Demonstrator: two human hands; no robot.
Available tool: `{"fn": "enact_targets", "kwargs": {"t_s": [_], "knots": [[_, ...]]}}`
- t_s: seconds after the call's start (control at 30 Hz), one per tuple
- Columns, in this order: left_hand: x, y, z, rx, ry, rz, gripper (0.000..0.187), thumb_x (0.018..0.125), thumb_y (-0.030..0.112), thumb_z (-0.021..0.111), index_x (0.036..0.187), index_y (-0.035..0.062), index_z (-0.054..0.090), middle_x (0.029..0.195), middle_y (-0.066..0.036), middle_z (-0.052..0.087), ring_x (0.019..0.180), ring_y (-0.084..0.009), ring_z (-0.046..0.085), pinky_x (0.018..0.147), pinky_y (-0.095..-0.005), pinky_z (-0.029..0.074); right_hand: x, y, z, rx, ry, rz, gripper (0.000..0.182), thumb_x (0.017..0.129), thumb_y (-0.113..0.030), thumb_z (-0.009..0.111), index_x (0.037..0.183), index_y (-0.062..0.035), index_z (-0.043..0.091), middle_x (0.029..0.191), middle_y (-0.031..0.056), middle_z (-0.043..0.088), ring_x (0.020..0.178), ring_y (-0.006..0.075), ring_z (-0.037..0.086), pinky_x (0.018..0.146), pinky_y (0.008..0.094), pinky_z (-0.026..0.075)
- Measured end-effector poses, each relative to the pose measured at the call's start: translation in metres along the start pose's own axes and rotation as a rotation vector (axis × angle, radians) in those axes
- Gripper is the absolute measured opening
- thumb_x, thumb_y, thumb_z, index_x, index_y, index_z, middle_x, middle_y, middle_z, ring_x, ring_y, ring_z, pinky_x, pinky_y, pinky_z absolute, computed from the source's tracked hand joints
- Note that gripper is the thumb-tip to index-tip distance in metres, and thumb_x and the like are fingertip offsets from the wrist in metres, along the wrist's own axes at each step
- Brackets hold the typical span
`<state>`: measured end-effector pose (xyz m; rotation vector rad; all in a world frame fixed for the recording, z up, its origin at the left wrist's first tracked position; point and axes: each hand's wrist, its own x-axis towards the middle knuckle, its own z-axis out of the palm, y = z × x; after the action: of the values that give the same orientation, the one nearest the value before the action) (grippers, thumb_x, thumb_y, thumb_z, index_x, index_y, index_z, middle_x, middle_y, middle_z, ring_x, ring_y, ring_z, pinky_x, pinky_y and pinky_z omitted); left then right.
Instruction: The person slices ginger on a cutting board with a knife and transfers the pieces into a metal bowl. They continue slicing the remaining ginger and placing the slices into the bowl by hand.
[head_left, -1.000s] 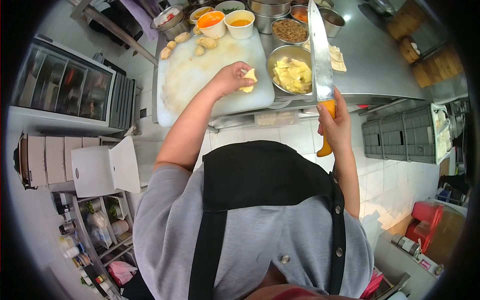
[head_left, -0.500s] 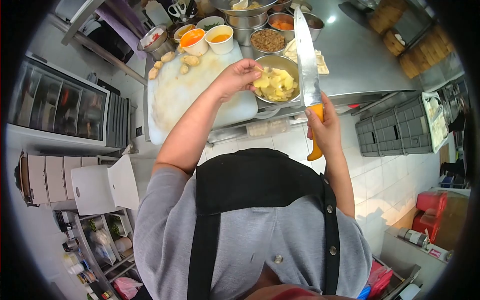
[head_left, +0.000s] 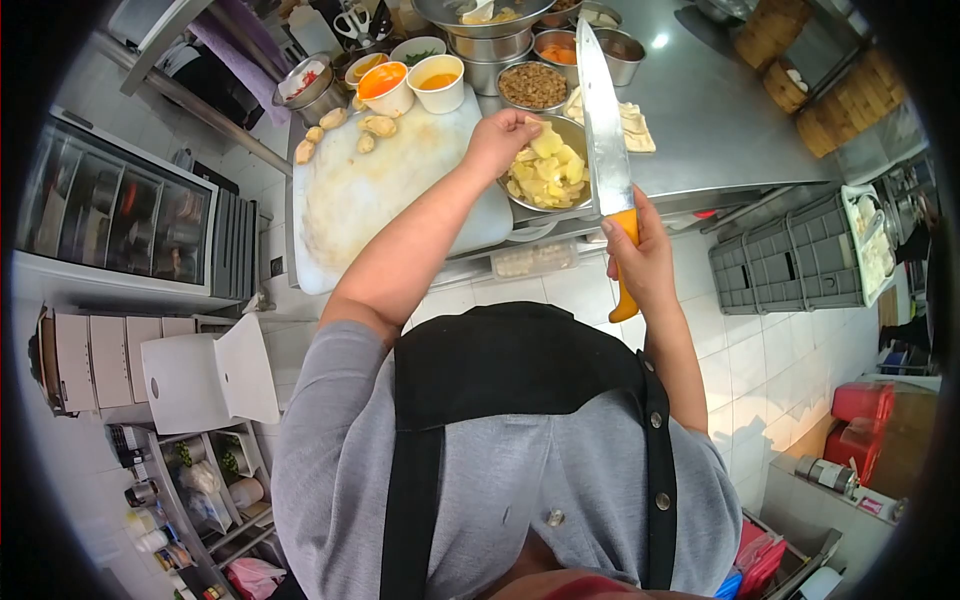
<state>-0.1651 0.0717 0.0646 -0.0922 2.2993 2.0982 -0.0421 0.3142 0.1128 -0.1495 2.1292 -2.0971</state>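
My left hand (head_left: 503, 143) is over the left rim of a metal bowl (head_left: 520, 203), thumb and fingers pinched on a thin pale yellow slice (head_left: 546, 140). More slices of the same kind (head_left: 548, 180) lie heaped in the bowl. To the right, my right hand (head_left: 643, 252) is closed around the orange handle of a large kitchen knife (head_left: 606, 120). The wide blade points away from me, upright in the view, beside the bowl's right side. Left of the bowl lies a white cutting board (head_left: 375, 205), with several knobbly pale pieces (head_left: 378, 126) near its far edge.
Behind the board stand white tubs of orange sauce (head_left: 386, 88) and yellow liquid (head_left: 438, 82). A bowl of brown mince (head_left: 533, 86) and stacked metal pans (head_left: 492, 46) are farther back. Folded pale sheets (head_left: 636, 128) lie right of the blade; a grey crate (head_left: 785, 255) stands at right.
My left hand has moved right and slightly up over the bowl, with a slice in its fingers. The knife in my right hand has shifted slightly left.
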Motion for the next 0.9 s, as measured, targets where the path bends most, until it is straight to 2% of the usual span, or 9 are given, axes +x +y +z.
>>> {"fn": "enact_targets", "kwargs": {"t_s": [0.07, 0.17, 0.27, 0.37, 0.57, 0.77, 0.9], "knots": [[-0.005, 0.004, -0.003, -0.050, 0.012, -0.043, 0.022, 0.094, 0.008, 0.064, 0.114, 0.0031, 0.059, 0.101, -0.006, 0.067, 0.087, -0.0119, 0.064, 0.076, -0.0233, 0.054, 0.000, 0.000, 0.001, -0.010, -0.005, 0.019, 0.055, 0.093, -0.007, 0.062, 0.143, -0.0027, 0.041, 0.073, -0.0014, 0.051, 0.047, 0.0047, 0.043, 0.041, 0.0211, 0.037], [-0.017, 0.011, -0.007, -0.319, 0.015, -0.152, 0.024, 0.094, 0.006, 0.063, 0.116, 0.0023, 0.056, 0.105, -0.007, 0.064, 0.089, -0.0152, 0.065, 0.080, -0.0257, 0.057, -0.001, -0.002, 0.003, -0.020, -0.006, 0.044, 0.055, 0.093, -0.007, 0.062, 0.143, -0.0030, 0.041, 0.072, -0.0015, 0.051, 0.047, 0.0048, 0.043, 0.042, 0.0210, 0.037], [-0.030, 0.013, -0.014, -0.475, -0.013, -0.110, 0.027, 0.091, 0.004, 0.064, 0.115, 0.0002, 0.053, 0.105, -0.009, 0.063, 0.091, -0.0184, 0.066, 0.080, -0.0273, 0.058, 0.001, -0.001, 0.006, -0.027, -0.019, 0.050, 0.055, 0.093, -0.008, 0.062, 0.143, -0.0033, 0.041, 0.072, -0.0015, 0.051, 0.047, 0.0048, 0.043, 0.042, 0.0211, 0.038], [-0.035, 0.012, -0.022, -0.507, -0.026, -0.146, 0.031, 0.091, 0.002, 0.064, 0.119, 0.0008, 0.050, 0.106, -0.010, 0.063, 0.094, -0.0178, 0.066, 0.081, -0.0264, 0.058, 0.002, 0.001, 0.009, -0.033, -0.033, 0.048, 0.055, 0.093, -0.008, 0.062, 0.144, -0.0034, 0.040, 0.072, -0.0012, 0.052, 0.047, 0.0049, 0.044, 0.042, 0.0212, 0.038], [-0.062, 0.013, -0.046, -0.430, 0.027, -0.096, 0.022, 0.092, 0.004, 0.065, 0.110, 0.0038, 0.053, 0.106, -0.010, 0.065, 0.092, -0.0168, 0.067, 0.082, -0.0268, 0.057, 0.002, 0.007, 0.017, -0.054, -0.127, 0.092, 0.055, 0.093, -0.008, 0.062, 0.144, -0.0051, 0.041, 0.077, 0.0004, 0.055, 0.048, 0.0057, 0.044, 0.043, 0.0220, 0.040], [-0.095, -0.002, -0.075, -0.417, 0.147, -0.204, 0.021, 0.090, 0.004, 0.069, 0.102, 0.0083, 0.052, 0.101, -0.010, 0.068, 0.092, -0.0176, 0.067, 0.080, -0.0264, 0.057, 0.000, 0.012, 0.033, -0.116, -0.260, 0.157, 0.058, 0.092, -0.008, 0.064, 0.145, -0.0086, 0.041, 0.081, 0.0016, 0.057, 0.050, 0.0069, 0.045, 0.044, 0.0235, 0.041], [-0.110, -0.020, -0.081, -0.276, 0.261, -0.187, 0.022, 0.091, 0.004, 0.066, 0.106, 0.0043, 0.051, 0.106, -0.013, 0.065, 0.090, -0.0192, 0.068, 0.077, -0.0261, 0.056, 0.004, 0.015, 0.043, -0.135, -0.335, 0.174, 0.059, 0.092, -0.009, 0.064, 0.146, -0.0087, 0.040, 0.080, 0.0023, 0.056, 0.049, 0.0074, 0.045, 0.044, 0.0241, 0.041]]}}
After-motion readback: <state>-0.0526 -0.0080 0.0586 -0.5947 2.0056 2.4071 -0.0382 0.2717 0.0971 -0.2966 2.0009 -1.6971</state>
